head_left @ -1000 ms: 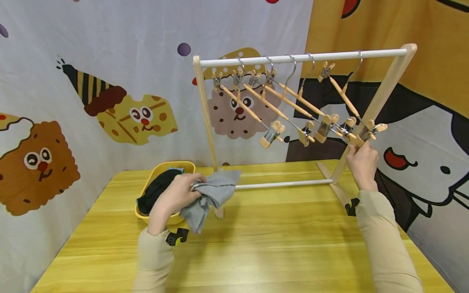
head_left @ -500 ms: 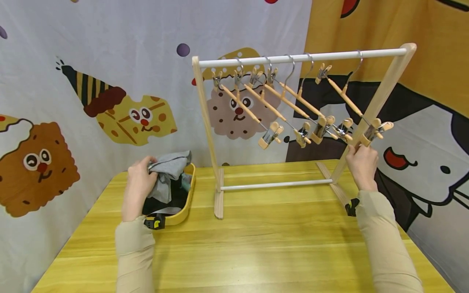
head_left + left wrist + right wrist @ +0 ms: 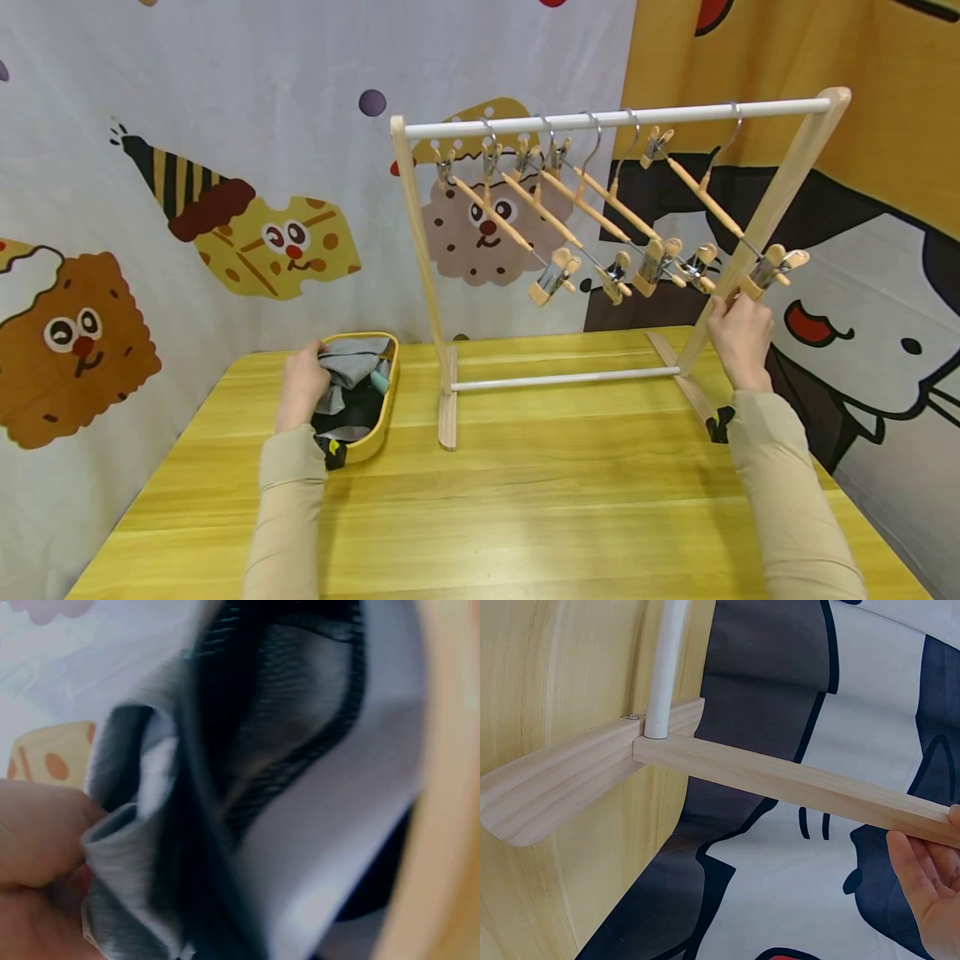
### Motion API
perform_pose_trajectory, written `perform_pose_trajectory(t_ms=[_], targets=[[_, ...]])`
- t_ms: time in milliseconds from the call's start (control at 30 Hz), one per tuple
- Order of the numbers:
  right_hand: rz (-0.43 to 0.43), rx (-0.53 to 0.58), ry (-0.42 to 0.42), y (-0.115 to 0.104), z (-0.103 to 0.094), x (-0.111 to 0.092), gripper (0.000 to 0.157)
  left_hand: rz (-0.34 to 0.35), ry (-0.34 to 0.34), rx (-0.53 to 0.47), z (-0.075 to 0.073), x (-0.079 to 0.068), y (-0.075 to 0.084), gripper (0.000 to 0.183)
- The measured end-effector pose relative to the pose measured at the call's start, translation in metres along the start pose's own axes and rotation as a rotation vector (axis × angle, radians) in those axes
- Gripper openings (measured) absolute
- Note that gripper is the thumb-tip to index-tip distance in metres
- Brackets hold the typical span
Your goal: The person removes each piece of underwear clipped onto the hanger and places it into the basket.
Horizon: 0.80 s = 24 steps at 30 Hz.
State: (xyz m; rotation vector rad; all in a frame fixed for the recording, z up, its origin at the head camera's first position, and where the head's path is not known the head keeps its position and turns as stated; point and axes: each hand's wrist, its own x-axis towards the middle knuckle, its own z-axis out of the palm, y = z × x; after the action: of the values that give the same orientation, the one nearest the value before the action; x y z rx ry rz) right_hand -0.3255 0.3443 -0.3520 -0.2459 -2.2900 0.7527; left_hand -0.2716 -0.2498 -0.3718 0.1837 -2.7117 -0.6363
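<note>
At the far-left side of the yellow basket (image 3: pixel 388 408), my left hand (image 3: pixel 303 379) pinches a grey cloth garment (image 3: pixel 352 360). Part of that garment lies over dark clothes (image 3: pixel 360 408) in the basket. The left wrist view shows my thumb and fingers (image 3: pixel 45 847) on a fold of the grey fabric (image 3: pixel 127 862); that view is blurred. My right hand (image 3: pixel 742 333) grips the right wooden upright (image 3: pixel 795 780) of a small clothes rack (image 3: pixel 615 122), just below a clip hanger (image 3: pixel 705 196). In the right wrist view only part of this hand (image 3: pixel 934 885) shows.
Several more clip hangers (image 3: pixel 491 212) hang from the white top rail. A lower white rod (image 3: pixel 562 380) joins the rack's wooden feet (image 3: pixel 447 421). All stands on a wooden table (image 3: pixel 510 508) before a cartoon-printed curtain (image 3: pixel 247 67).
My left hand has carried the grey garment leftward from near the rack and lowered it into the basket. The right hand stays on the upright, while the hanger above it has swung slightly.
</note>
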Motion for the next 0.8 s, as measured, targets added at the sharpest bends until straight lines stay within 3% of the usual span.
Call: perform_pose_trajectory(t_ms=[233,300,600,800], targets=[[0.021,-0.015,0.002,-0.001,0.001,0.000,0.031,-0.095,-0.353,0.037,0.005,0.003,0.006,0.055],[0.033,-0.022,-0.002,-0.002,0.001,-0.001,0.032,-0.121,-0.416,0.033,0.006,0.003,0.008,0.059],[0.025,-0.020,0.001,-0.002,0.001,-0.002,0.032,-0.115,-0.482,0.085,0.014,-0.002,0.008,0.064],[0.030,-0.027,0.002,-0.002,0.001,-0.002,0.032,-0.150,-0.545,0.092,0.019,-0.001,0.006,0.064]])
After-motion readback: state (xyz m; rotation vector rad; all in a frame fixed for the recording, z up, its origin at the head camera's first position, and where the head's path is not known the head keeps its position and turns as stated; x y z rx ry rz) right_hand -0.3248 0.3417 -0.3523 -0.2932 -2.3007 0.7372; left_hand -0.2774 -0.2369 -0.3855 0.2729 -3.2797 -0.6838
